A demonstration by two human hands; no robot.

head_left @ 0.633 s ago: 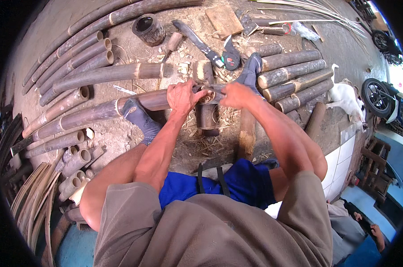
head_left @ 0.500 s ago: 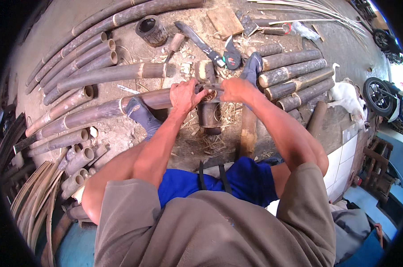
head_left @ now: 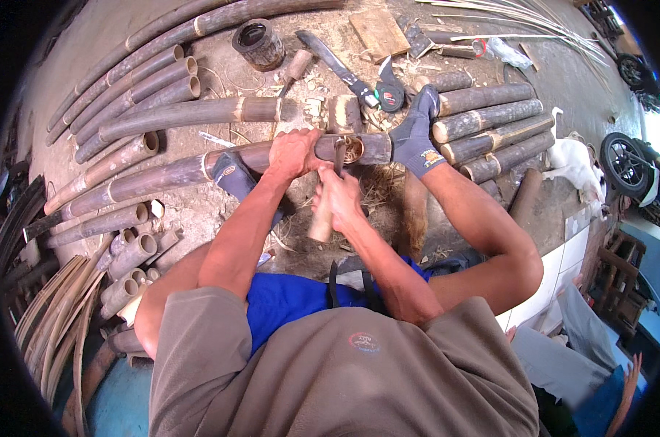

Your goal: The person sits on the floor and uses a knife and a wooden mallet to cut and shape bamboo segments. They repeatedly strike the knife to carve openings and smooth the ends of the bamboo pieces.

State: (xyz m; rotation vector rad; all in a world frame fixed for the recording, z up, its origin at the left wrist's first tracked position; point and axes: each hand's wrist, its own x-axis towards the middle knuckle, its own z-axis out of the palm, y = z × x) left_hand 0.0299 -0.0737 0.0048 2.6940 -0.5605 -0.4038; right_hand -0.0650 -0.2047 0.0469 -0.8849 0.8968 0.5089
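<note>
A dark bamboo pole lies left to right in front of me, with a rounded opening cut in its upper side near its right end. My left hand is wrapped over the pole just left of that opening. In my right hand is a knife, held by its pale wooden handle. Its narrow dark blade points away from me and reaches the opening's left edge; the blade's tip is hard to make out. My socked right foot braces the pole's end, while the left foot rests against it farther left.
Cut bamboo lengths lie at the right, more at the left. Beyond the pole are a machete, a tape measure, a wooden block and a hollow bamboo stub. A white animal lies near a motorcycle.
The bamboo section with the opening pointed toward me and now lies left to right. My right hand has come nearer my body, turning the knife from crosswise to pointing away.
</note>
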